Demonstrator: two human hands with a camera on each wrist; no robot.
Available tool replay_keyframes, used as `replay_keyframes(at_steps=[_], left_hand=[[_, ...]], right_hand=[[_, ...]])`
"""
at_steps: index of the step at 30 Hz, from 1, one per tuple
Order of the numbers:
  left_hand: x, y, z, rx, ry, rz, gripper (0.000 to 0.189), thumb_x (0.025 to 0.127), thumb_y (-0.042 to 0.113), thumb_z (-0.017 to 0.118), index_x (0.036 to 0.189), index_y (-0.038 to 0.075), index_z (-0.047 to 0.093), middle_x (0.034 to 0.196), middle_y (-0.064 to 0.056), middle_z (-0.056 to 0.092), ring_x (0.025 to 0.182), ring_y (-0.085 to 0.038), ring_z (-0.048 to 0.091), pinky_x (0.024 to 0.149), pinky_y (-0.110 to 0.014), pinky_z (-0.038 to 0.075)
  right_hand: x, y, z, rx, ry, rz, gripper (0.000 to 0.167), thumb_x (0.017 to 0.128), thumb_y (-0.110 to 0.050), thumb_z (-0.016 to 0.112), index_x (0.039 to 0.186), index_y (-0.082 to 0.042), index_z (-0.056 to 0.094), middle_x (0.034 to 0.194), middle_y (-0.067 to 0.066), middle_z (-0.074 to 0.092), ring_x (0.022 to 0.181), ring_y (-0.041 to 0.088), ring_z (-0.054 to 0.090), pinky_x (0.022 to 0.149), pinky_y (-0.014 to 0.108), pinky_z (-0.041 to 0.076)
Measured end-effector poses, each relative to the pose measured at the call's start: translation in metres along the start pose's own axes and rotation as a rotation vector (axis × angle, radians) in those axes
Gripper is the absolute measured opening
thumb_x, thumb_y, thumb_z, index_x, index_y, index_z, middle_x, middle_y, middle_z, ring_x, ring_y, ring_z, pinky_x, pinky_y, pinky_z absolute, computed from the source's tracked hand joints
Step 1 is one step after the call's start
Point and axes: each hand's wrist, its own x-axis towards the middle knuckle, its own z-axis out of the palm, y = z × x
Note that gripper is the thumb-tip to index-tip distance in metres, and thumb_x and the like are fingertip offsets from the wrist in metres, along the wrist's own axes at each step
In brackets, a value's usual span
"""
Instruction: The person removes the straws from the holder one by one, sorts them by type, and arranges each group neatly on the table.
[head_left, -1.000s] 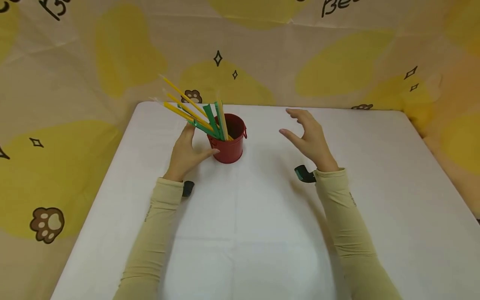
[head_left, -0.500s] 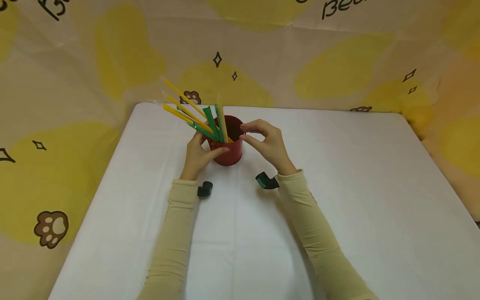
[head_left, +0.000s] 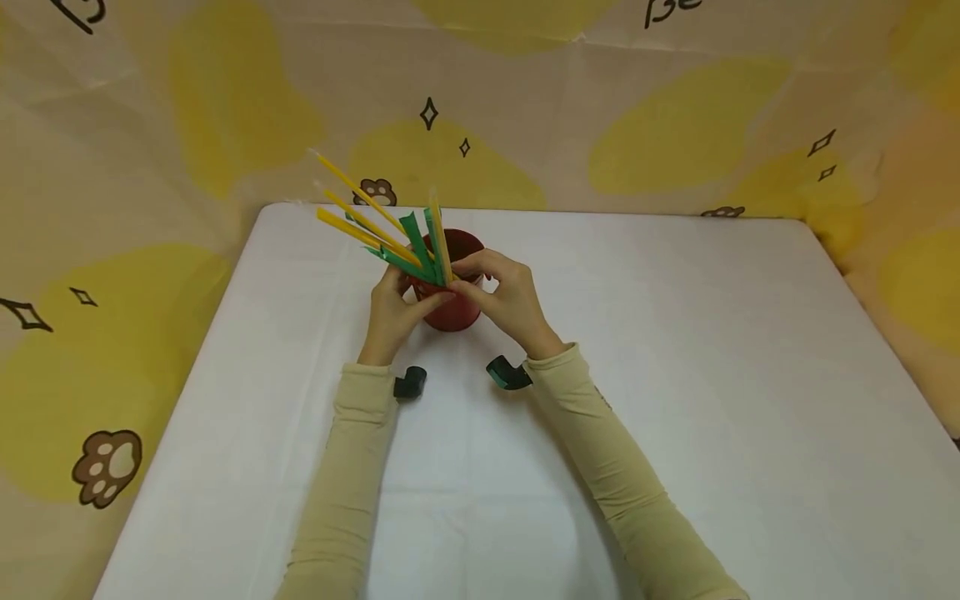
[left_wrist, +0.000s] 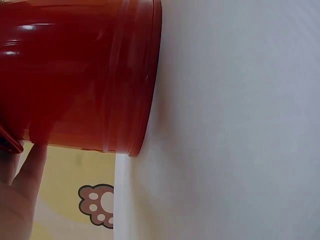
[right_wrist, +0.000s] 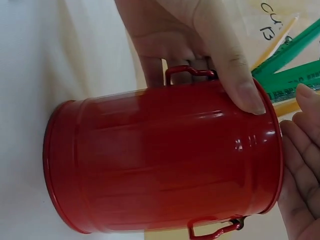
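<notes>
A small red metal bucket (head_left: 453, 315) with side handles stands on the white table. From it lean several yellow straws (head_left: 348, 228) in clear wrappers and green printed strips (head_left: 417, 237). My left hand (head_left: 390, 321) grips the bucket's left side, thumb across the front below the rim; in the right wrist view its thumb (right_wrist: 245, 97) presses the red wall. My right hand (head_left: 517, 304) reaches over the rim, with thumb and index finger pinching at the base of the rightmost upright straw (head_left: 441, 242). The fingertips partly hide that spot.
The table (head_left: 712, 400) has a white cover. Behind it hangs a yellow patterned cloth (head_left: 675, 125). Dark wrist-camera mounts (head_left: 508, 372) stick out inward from both wrists, close above the table.
My right hand has moved left from over the table to the bucket's rim and in to the straws. My left hand has shifted right and closed round the bucket.
</notes>
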Motion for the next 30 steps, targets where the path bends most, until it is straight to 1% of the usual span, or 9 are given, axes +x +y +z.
replay_keyframes(at_steps=[3, 6, 10, 14, 17, 20, 24, 28, 30], left_hand=[[-0.002, -0.002, 0.0, -0.018, 0.004, -0.011, 0.06, 0.077, -0.004, 0.075, 0.129, -0.009, 0.046, 0.127, -0.025, 0.053, 0.122, -0.033, 0.048, 0.104, -0.043, 0.039], [-0.002, -0.003, 0.0, -0.027, 0.011, 0.001, 0.061, 0.076, -0.003, 0.075, 0.13, -0.008, 0.046, 0.126, -0.024, 0.053, 0.12, -0.033, 0.049, 0.104, -0.043, 0.039], [0.0, -0.005, 0.001, -0.009, 0.01, 0.036, 0.065, 0.075, -0.003, 0.076, 0.132, -0.008, 0.045, 0.128, -0.024, 0.053, 0.121, -0.033, 0.049, 0.104, -0.043, 0.039], [0.001, -0.006, 0.001, -0.009, 0.006, 0.043, 0.066, 0.075, -0.003, 0.076, 0.132, -0.009, 0.044, 0.128, -0.024, 0.053, 0.122, -0.032, 0.048, 0.105, -0.042, 0.039], [0.002, -0.005, 0.001, -0.009, 0.007, 0.032, 0.065, 0.076, -0.004, 0.075, 0.132, -0.009, 0.044, 0.128, -0.024, 0.053, 0.122, -0.033, 0.048, 0.105, -0.043, 0.039], [0.002, -0.003, 0.002, -0.001, 0.006, 0.022, 0.064, 0.077, -0.004, 0.074, 0.132, -0.009, 0.043, 0.128, -0.025, 0.052, 0.122, -0.033, 0.048, 0.105, -0.044, 0.039], [0.003, -0.004, 0.002, -0.001, 0.005, 0.027, 0.066, 0.077, -0.003, 0.074, 0.134, -0.009, 0.042, 0.129, -0.025, 0.052, 0.121, -0.034, 0.049, 0.104, -0.045, 0.039], [0.003, -0.004, 0.003, -0.007, 0.007, 0.018, 0.066, 0.077, -0.003, 0.074, 0.134, -0.008, 0.042, 0.13, -0.023, 0.052, 0.122, -0.032, 0.049, 0.104, -0.043, 0.04], [0.003, -0.004, 0.003, -0.007, 0.008, 0.009, 0.065, 0.077, -0.002, 0.075, 0.134, -0.007, 0.043, 0.131, -0.022, 0.052, 0.124, -0.031, 0.047, 0.105, -0.043, 0.039]], right_hand=[[-0.001, -0.001, 0.004, -0.019, 0.006, -0.006, 0.013, 0.077, 0.001, 0.075, 0.089, 0.005, 0.071, 0.087, 0.013, 0.069, 0.075, 0.019, 0.061, 0.064, 0.04, 0.054], [-0.002, -0.001, 0.007, -0.021, 0.019, -0.015, 0.01, 0.077, 0.002, 0.075, 0.086, 0.005, 0.071, 0.085, 0.013, 0.069, 0.074, 0.019, 0.061, 0.062, 0.042, 0.054], [-0.001, 0.001, 0.007, -0.012, 0.047, -0.016, 0.009, 0.077, 0.003, 0.075, 0.084, 0.005, 0.071, 0.084, 0.013, 0.069, 0.072, 0.018, 0.06, 0.061, 0.038, 0.053], [0.0, 0.003, 0.005, 0.011, 0.064, -0.003, 0.008, 0.077, 0.003, 0.075, 0.084, 0.004, 0.071, 0.083, 0.012, 0.069, 0.07, 0.017, 0.058, 0.061, 0.036, 0.052], [0.001, 0.002, 0.003, 0.041, 0.067, 0.013, 0.008, 0.077, 0.004, 0.074, 0.084, 0.004, 0.07, 0.083, 0.012, 0.068, 0.07, 0.017, 0.056, 0.062, 0.034, 0.05], [0.002, 0.0, 0.001, 0.066, 0.072, 0.031, 0.008, 0.077, 0.004, 0.074, 0.084, 0.005, 0.07, 0.083, 0.013, 0.068, 0.071, 0.018, 0.055, 0.064, 0.028, 0.047], [0.004, -0.004, -0.005, 0.098, 0.089, 0.057, 0.009, 0.077, 0.004, 0.073, 0.085, 0.006, 0.069, 0.082, 0.014, 0.067, 0.072, 0.017, 0.054, 0.065, 0.025, 0.046], [0.005, -0.006, -0.012, 0.175, 0.111, 0.087, 0.009, 0.078, 0.008, 0.071, 0.087, 0.009, 0.067, 0.084, 0.017, 0.067, 0.076, 0.012, 0.059, 0.072, 0.025, 0.051], [0.006, -0.006, -0.017, 0.217, 0.127, 0.103, 0.01, 0.079, 0.01, 0.069, 0.088, 0.01, 0.066, 0.084, 0.019, 0.067, 0.078, 0.01, 0.062, 0.075, 0.028, 0.054]])
